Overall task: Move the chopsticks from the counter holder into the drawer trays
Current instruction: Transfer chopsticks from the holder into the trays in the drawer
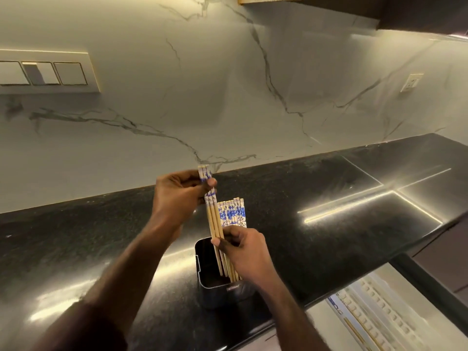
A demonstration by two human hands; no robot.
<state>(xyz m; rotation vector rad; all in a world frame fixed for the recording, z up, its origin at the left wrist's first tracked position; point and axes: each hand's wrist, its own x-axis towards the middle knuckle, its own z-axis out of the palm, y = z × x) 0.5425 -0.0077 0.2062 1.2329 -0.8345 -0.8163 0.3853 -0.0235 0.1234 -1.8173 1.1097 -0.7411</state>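
- left hand (177, 196) pinches a few chopsticks (213, 219) near their patterned tops; right hand (243, 249) fingers steady the shafts above the holder (215, 287).
- light, stiff, slippery sticks likely need bunching mid-shaft.

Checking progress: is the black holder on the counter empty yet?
Not empty. A bunch of chopsticks stands in the holder; the left hand lifts a few.

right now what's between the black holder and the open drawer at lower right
In the head view, only bare black counter lies between the holder and the drawer; the right hand's forearm crosses above the near edge.
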